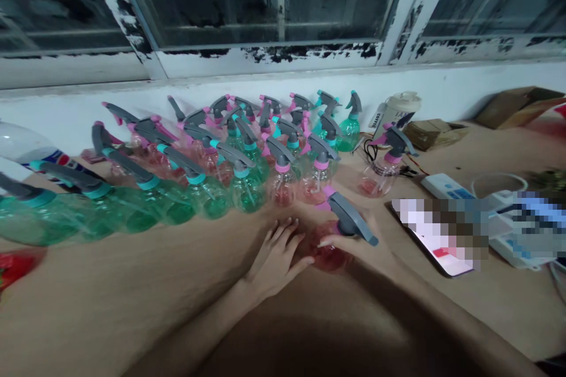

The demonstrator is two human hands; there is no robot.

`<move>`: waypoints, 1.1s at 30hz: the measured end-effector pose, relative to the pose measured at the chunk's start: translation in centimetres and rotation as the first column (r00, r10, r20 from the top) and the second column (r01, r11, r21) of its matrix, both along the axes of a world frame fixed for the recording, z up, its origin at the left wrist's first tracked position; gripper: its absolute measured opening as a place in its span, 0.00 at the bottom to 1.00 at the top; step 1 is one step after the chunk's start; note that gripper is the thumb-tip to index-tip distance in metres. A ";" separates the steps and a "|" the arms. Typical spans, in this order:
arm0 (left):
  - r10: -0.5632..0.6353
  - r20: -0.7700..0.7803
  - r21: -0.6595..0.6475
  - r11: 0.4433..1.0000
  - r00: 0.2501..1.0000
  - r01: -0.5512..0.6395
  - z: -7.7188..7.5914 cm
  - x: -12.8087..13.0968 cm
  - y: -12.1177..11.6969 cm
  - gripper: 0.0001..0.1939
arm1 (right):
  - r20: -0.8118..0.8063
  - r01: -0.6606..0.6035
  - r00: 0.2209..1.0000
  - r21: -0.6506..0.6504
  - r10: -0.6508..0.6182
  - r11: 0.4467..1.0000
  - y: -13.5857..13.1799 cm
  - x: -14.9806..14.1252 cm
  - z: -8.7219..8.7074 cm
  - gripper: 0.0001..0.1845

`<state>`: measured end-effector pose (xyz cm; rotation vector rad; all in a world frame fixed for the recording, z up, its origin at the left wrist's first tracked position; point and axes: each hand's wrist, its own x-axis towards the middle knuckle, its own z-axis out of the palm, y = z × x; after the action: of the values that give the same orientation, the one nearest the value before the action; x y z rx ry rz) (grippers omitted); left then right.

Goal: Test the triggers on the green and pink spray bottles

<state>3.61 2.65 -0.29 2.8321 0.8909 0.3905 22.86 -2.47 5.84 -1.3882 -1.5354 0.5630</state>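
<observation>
A pink, see-through spray bottle point(329, 256) with a grey and pink trigger head stands on the table in front of me. My right hand point(365, 244) is wrapped round its right side below the trigger head, the thumb lying across the front. On the bottle's left, my left hand point(278, 256) has its fingers spread, with the thumb tip at or very near the bottle; whether it touches I cannot tell. Just beyond are a clear pink spray bottle point(315, 185), another pink one point(283, 188) and a green spray bottle point(248, 193).
Several more green and pink spray bottles fill the table's back left. A lone pink spray bottle point(374, 179) stands at right, near a phone point(424, 232), a power strip point(451, 188) and a white cup point(400, 109). A large soft-drink bottle point(30, 144) lies at far left, below the window.
</observation>
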 end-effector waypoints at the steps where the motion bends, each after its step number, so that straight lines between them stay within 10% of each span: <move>1: -0.004 -0.009 -0.008 1.000 1.000 0.004 0.1 0.0 0.0 0.24 | 0.001 0.004 1.000 -0.022 -0.004 1.000 -0.2 0.0 -0.1 0.14; 18: -0.005 -0.002 0.016 1.000 1.000 0.005 0.5 0.0 0.0 0.25 | 0.270 0.222 0.933 0.084 -0.237 0.971 -3.4 4.7 -0.3 0.16; 24: -0.014 0.003 -0.001 1.000 1.000 0.014 0.5 -0.1 0.1 0.27 | 0.445 0.429 0.781 0.128 -0.438 0.894 -0.3 9.7 -0.9 0.24; 33: -0.021 -0.020 -0.006 1.000 1.000 0.021 0.6 -0.1 0.2 0.27 | 0.355 0.435 0.806 0.184 -0.473 0.881 6.3 10.8 -0.2 0.23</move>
<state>3.48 2.89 0.31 2.8423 0.8644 0.3562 33.68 3.82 5.60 -1.7962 -1.4271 -0.0960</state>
